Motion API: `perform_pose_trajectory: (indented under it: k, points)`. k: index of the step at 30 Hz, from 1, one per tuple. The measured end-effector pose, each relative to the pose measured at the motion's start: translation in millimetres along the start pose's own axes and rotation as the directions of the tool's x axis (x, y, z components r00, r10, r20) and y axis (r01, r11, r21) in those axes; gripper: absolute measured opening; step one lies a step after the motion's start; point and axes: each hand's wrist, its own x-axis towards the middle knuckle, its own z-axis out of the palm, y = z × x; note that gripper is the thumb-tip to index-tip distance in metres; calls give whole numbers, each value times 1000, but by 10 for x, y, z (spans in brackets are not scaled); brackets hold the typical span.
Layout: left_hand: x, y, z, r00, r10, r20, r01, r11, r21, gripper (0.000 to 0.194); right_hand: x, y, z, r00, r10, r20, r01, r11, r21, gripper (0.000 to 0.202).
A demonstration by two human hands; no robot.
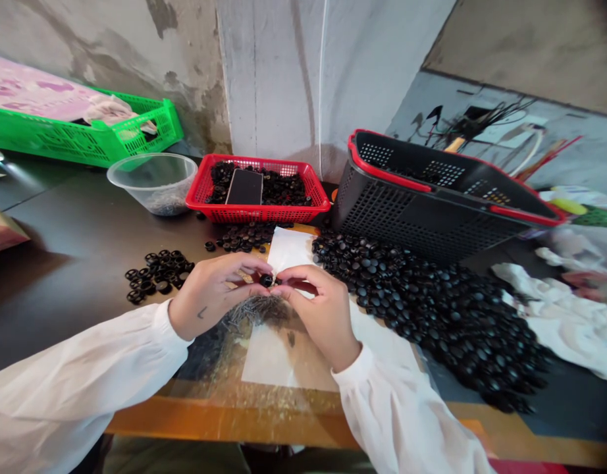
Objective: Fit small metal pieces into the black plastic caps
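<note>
My left hand (219, 289) pinches a small round black part (266, 280) between thumb and fingers, above the middle of the table. Close against it, my right hand (316, 299) has its thumb and fingertips pressed together at the part's right side; what they hold is too small to name. Below the hands lies a pile of thin metal pins (254, 312), partly hidden by them. White paper (271, 359) lies under and in front of the hands. Black wheel-like pieces (158, 273) are grouped to the left, and a large heap of black caps (432, 309) spreads to the right.
At the back, a red basket (254, 214) holds small black parts and a phone (245, 187). Left of it stand a clear bowl (153, 178) and a green crate (101, 141). A black basket (412, 217) stands behind the heap; crumpled white cloth (565, 316) lies far right.
</note>
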Motion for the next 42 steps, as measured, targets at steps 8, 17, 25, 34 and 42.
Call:
perform_pose_trajectory:
  k: [8, 17, 25, 34, 42]
  points:
    - [0, -4, 7, 999, 11, 32, -11, 1000, -19, 14, -12, -30, 2, 1000, -10, 5, 10, 999, -41, 14]
    - [16, 36, -2, 991, -127, 46, 131, 988, -84, 20, 11, -13, -1, 994, 106, 26, -108, 989, 99, 12]
    - [35, 93, 7, 994, -107, 24, 108, 993, -53, 22, 14, -20, -3, 993, 115, 33, -118, 986, 117, 11]
    - [35, 62, 18, 998, -66, -13, 65, 996, -55, 21, 23, -20, -19, 993, 119, 18, -121, 989, 84, 9]
    - [27, 93, 30, 997, -73, 13, 74, 993, -94, 21, 17, -10, -6, 991, 125, 46, -129, 987, 101, 11]
